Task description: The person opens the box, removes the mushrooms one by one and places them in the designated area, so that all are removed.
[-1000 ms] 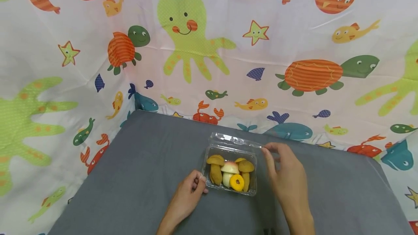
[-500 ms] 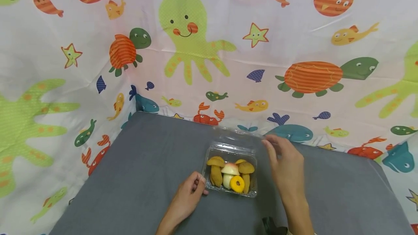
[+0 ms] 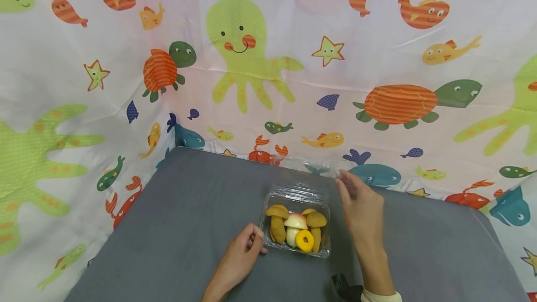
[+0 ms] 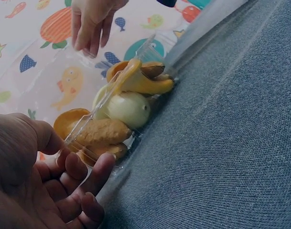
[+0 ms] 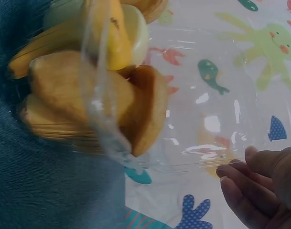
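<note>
Nearest the wearer, a dark object (image 3: 346, 288) sits beside the pale sleeve (image 3: 379, 296) at the right wrist; its nature cannot be told. A snag on the cloth appears possible if that forearm drops.

Slightly beyond, the left hand (image 3: 241, 253) pinches the near-left edge of the clear container (image 3: 326, 253) between thumb and curled fingers. The container rests on the grey cloth (image 3: 209, 190), in front of the wearer. Assessment: this is a light hold at one corner; should it slacken, a pull from above could tip or drag the whole container.

Inside lie brown mushrooms (image 3: 277, 224), a pale mushroom (image 3: 295, 223) and a yellow piece (image 3: 304, 240), packed together. The contents appear loose; a tilt towards the wearer might roll the yellow piece over the low front wall.

Farther out, the right hand (image 3: 364, 206) holds a corner of the transparent lid (image 5: 210, 119), thumb and fingertips close together on its edge. The lid stands raised from the far side. It looks thin and flexible; excess force could crease it or strain the fold, and a slip of the fingertips could let it spring.

Behind stands the printed curtain (image 3: 268, 143); the lid's clear edge is hard to distinguish against it, so its position could be misjudged.
</note>
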